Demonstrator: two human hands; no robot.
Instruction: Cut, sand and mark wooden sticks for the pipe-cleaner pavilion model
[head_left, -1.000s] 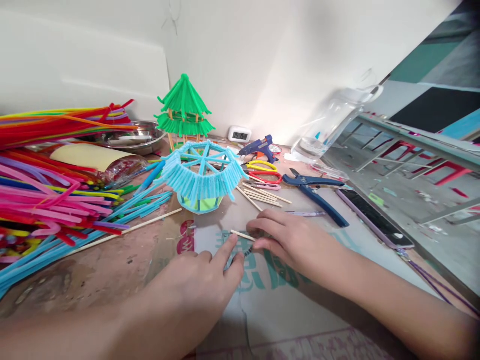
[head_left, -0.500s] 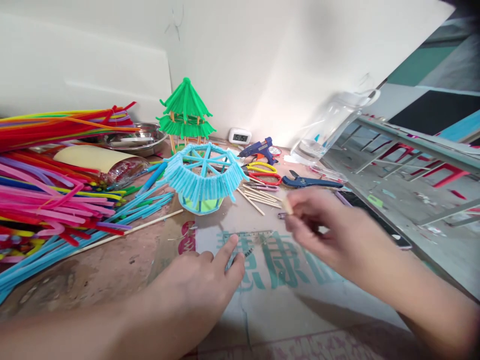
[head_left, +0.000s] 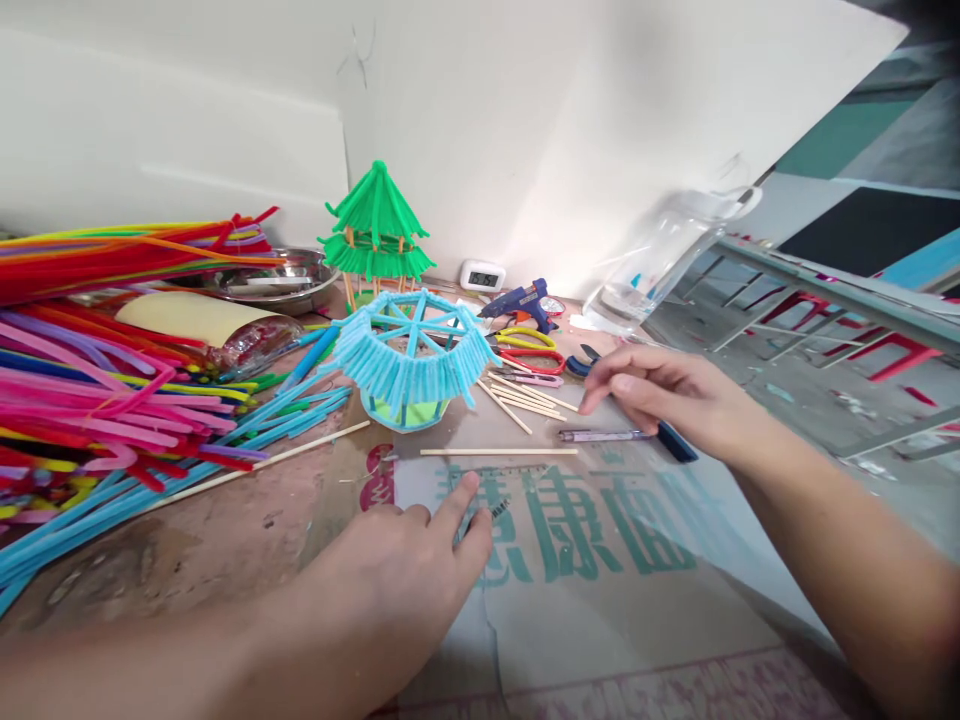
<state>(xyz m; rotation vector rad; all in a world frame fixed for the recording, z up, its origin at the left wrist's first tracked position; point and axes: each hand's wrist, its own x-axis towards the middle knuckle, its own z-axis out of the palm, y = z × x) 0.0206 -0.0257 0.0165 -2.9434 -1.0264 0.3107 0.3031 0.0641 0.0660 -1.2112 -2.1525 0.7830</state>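
Note:
My left hand (head_left: 405,570) rests flat on the printed cardboard sheet (head_left: 600,590), its index fingertip pressing a clear ruler (head_left: 499,470). Just beyond the ruler lies a thin wooden stick (head_left: 499,452), parallel to it and touched by neither hand. My right hand (head_left: 660,395) hovers with fingers extended and nothing in them, above a purple pen (head_left: 600,435) and blue pliers (head_left: 675,442), fingertips near a small pile of short sticks (head_left: 525,398). A blue pipe-cleaner roof (head_left: 409,350) sits on a green cup behind the stick.
A heap of coloured pipe cleaners (head_left: 90,370) fills the left side. A green pagoda model (head_left: 375,225), metal tray (head_left: 277,280), small clock (head_left: 482,275), blue glue gun (head_left: 517,298), scissors (head_left: 529,345) and clear bottle (head_left: 660,250) stand at the back. A long skewer (head_left: 262,462) lies left.
My right hand lifted a stick away from the ruler, then let it go; the stick now lies beyond the ruler, and the hand has moved right. My left hand stayed put.

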